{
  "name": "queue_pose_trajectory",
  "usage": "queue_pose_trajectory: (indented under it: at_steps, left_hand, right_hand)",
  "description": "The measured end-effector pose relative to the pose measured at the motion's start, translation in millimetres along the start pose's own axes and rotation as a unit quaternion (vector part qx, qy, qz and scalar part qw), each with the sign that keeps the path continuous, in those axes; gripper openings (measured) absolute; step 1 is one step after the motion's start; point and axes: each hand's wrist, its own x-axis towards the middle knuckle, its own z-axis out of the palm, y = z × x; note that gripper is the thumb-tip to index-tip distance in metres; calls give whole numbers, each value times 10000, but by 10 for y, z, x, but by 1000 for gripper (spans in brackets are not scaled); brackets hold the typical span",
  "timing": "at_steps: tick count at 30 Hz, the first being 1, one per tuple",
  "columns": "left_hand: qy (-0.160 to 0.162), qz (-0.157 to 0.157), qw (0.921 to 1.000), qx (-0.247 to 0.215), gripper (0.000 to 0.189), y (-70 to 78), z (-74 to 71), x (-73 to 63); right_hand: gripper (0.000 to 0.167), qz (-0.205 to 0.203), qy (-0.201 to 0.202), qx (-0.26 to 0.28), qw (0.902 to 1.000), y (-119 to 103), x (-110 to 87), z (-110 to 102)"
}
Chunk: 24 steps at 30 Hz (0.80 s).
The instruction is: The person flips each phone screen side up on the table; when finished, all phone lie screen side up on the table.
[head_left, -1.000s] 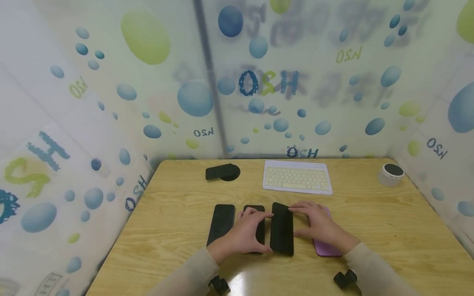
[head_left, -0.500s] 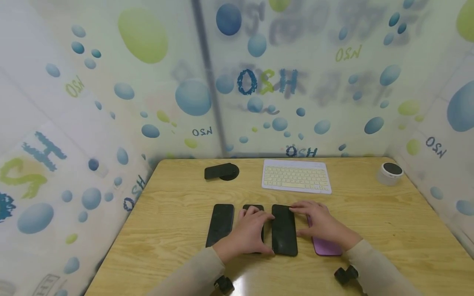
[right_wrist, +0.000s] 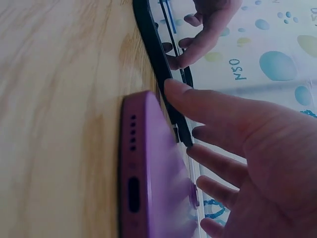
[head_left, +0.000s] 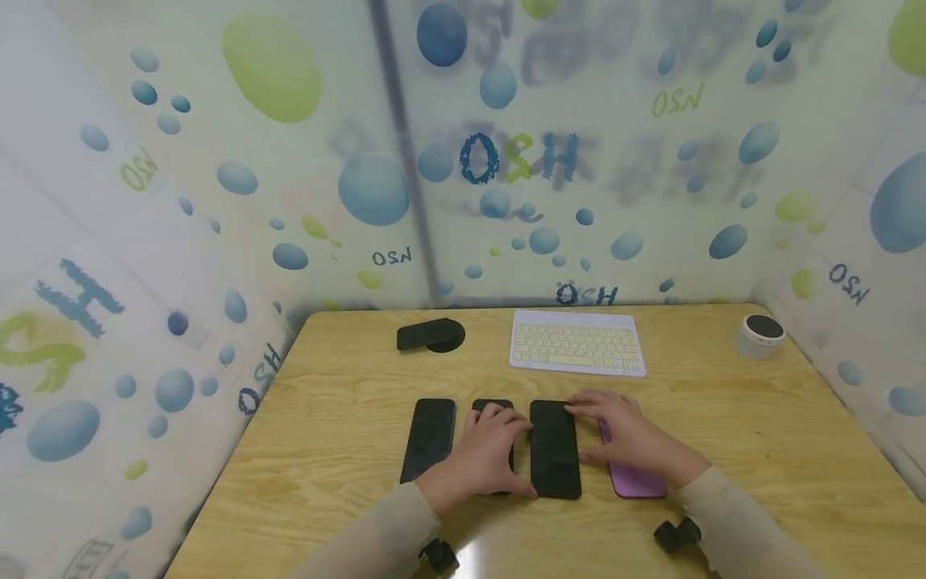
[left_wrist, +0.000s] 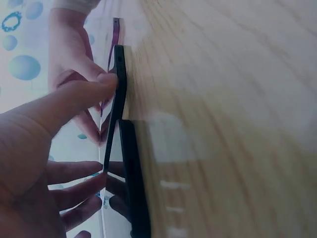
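A black smartphone (head_left: 555, 450) lies flat on the table between both hands. My left hand (head_left: 486, 457) touches its left side, thumb near the lower corner and a fingertip near the top. On the opposite side, my right hand (head_left: 624, 432) has its thumb and a fingertip at the right edge, other fingers spread in the right wrist view. Partly hidden beneath the left hand is another dark phone (head_left: 486, 403). A third dark phone (head_left: 428, 438) lies farther left. The right hand partly covers a purple phone (head_left: 638, 481), whose end and port face the right wrist camera.
Toward the back of the wooden table (head_left: 723, 434) lie a white keyboard (head_left: 576, 344) and a black object (head_left: 427, 334) with a round base. A white cylinder with a dark top (head_left: 760, 336) stands at the back right. Patterned curtains (head_left: 506, 233) enclose the table.
The black phone between the hands has turned from slanted to nearly straight, its lower end shifting right. The left hand moved slightly right with it, then both hands stayed almost still.
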Motion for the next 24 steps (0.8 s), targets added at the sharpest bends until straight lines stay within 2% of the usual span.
queue_pose_trajectory:
  at_steps: [4,7,13,18,21,24]
  left_hand:
    - [9,40,9999,-132,92,22,6,12]
    - [103,168,9994,-280,87,51,32,48]
    - [116,476,9980,-399,83,169,96,153]
    - [38,684,9964,-491,80,319,146,268]
    - [19,722,9967,-378,79,424,158,349]
    - [-52,715,9972,-212,81,517,180,419]
  right_hand:
    - [68,-206,208,98,9995,65,-75,-20]
    - [64,-176,389,230,9988,142,-146,-59]
    - [56,117,393,342,9986,314,-298,-153]
    - [53,537,324,753,9952,431,-436,-267]
    - [51,682,359,830,9936,494,-502,-319]
    - [48,650,408,747,9942,557,-546,-339]
